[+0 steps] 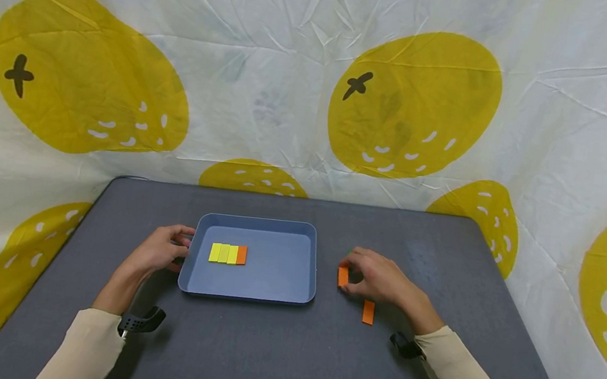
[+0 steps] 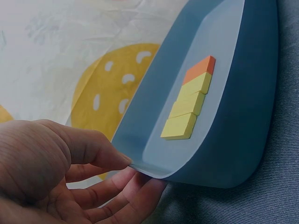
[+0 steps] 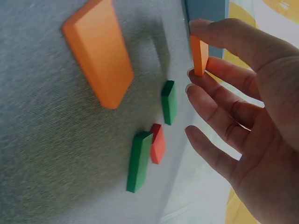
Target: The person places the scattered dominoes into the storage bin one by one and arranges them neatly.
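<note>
My left hand point(image 1: 160, 249) holds the left rim of a blue-grey tray point(image 1: 277, 270), thumb on the rim and fingers against the outside. Inside the tray, yellow blocks point(image 1: 223, 253) lie in a row with an orange block point(image 1: 241, 255) at the right end. To the right of the tray, my right hand point(image 1: 381, 278) pinches another orange block point(image 3: 199, 55) between thumb and fingertips, above the table. A loose orange block point(image 1: 368, 312) lies on the table below that hand.
In the right wrist view, a red block point(image 3: 158, 143) lies between two green blocks, one nearer point(image 3: 139, 161) and one farther point(image 3: 169, 102). They are mostly hidden by my right hand in the head view. A white curtain point(image 1: 272, 81) with yellow fruit shapes hangs behind the dark table point(image 1: 255, 364).
</note>
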Motion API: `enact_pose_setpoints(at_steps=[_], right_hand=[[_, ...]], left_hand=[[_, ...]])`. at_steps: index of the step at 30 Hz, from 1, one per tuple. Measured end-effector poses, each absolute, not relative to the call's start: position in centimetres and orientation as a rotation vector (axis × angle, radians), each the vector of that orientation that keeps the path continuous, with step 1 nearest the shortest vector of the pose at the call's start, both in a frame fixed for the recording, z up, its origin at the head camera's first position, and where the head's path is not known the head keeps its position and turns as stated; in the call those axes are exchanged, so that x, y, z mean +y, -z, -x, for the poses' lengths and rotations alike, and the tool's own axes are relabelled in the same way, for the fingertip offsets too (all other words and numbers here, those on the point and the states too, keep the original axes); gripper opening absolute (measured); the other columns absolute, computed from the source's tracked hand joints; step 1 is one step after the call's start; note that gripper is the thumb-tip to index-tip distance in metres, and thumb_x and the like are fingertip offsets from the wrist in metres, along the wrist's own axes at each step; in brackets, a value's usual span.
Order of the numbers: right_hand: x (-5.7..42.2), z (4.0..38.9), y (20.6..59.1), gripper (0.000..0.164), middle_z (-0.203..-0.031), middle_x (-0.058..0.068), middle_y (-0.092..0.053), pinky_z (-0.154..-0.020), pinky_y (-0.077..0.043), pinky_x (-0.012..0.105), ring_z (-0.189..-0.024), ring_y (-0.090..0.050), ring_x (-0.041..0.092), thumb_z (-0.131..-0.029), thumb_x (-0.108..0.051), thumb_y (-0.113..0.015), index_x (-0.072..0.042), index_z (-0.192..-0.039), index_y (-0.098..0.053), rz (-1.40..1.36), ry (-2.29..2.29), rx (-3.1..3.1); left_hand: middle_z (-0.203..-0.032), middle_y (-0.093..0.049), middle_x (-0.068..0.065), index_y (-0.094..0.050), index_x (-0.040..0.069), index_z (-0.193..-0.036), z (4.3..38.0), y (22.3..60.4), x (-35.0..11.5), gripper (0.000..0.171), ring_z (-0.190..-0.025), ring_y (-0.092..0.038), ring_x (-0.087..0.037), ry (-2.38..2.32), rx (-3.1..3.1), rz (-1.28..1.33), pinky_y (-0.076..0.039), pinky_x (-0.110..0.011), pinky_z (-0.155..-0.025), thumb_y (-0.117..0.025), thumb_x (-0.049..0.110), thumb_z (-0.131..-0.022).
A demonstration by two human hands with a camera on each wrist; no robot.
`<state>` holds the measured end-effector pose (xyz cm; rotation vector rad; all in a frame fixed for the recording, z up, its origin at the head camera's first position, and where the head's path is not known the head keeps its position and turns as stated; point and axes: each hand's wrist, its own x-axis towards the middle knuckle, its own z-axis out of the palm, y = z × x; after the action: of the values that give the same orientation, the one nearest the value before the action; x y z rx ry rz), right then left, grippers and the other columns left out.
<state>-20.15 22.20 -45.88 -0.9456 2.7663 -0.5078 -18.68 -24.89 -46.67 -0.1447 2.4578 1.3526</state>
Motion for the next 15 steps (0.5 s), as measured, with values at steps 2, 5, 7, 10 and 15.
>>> enact_pose_setpoints(at_steps=[2,5,7,10,15], right_hand=[[21.9,20.2,45.6,0.04,-0.11,0.001,-0.064,-0.078,-0.054,0.038,-0.098,-0.065,0.021,-0.086,-0.03,-0.081,-0.013,-0.121,-0.071,0.938,0.514,2.757],[21.5,20.4,45.2,0.04,-0.112,-0.001,-0.065,-0.079,-0.055,0.038,-0.1,-0.066,0.023,-0.086,-0.03,-0.081,-0.013,-0.122,-0.07,0.949,0.533,2.739],[21.3,20.5,45.1,0.04,-0.112,-0.002,-0.064,-0.08,-0.055,0.038,-0.1,-0.066,0.023,-0.087,-0.03,-0.081,-0.013,-0.122,-0.07,0.961,0.543,2.732],[21.0,20.7,44.8,0.04,-0.112,-0.003,-0.064,-0.079,-0.055,0.038,-0.1,-0.066,0.023,-0.087,-0.029,-0.081,-0.013,-0.122,-0.07,0.984,0.573,2.726],[20.3,21.0,44.3,0.04,-0.111,-0.004,-0.063,-0.075,-0.053,0.034,-0.098,-0.066,0.022,-0.086,-0.03,-0.081,-0.015,-0.121,-0.071,1.014,0.612,2.72]], left_hand=[[-0.126,-0.052,-0.029,-0.042,-0.006,-0.148,18.7,46.7,-24.9,0.052,-0.102,-0.062,-0.036,-1.352,2.459,0.144,-0.061,-0.048,-0.076,-0.054,-0.001,-0.098],[-0.125,-0.052,-0.029,-0.043,-0.006,-0.148,18.7,46.7,-24.8,0.052,-0.101,-0.062,-0.036,-1.352,2.465,0.148,-0.061,-0.048,-0.076,-0.054,-0.001,-0.097],[-0.125,-0.052,-0.029,-0.043,-0.006,-0.148,18.7,46.7,-24.8,0.052,-0.101,-0.062,-0.036,-1.352,2.467,0.15,-0.061,-0.048,-0.076,-0.054,-0.001,-0.097],[-0.126,-0.052,-0.029,-0.043,-0.006,-0.147,18.7,46.7,-24.8,0.052,-0.101,-0.062,-0.036,-1.356,2.466,0.157,-0.061,-0.048,-0.076,-0.055,-0.001,-0.097],[-0.125,-0.051,-0.03,-0.042,-0.006,-0.148,18.7,46.6,-24.8,0.052,-0.101,-0.063,-0.037,-1.359,2.462,0.147,-0.061,-0.048,-0.075,-0.055,-0.002,-0.097]])
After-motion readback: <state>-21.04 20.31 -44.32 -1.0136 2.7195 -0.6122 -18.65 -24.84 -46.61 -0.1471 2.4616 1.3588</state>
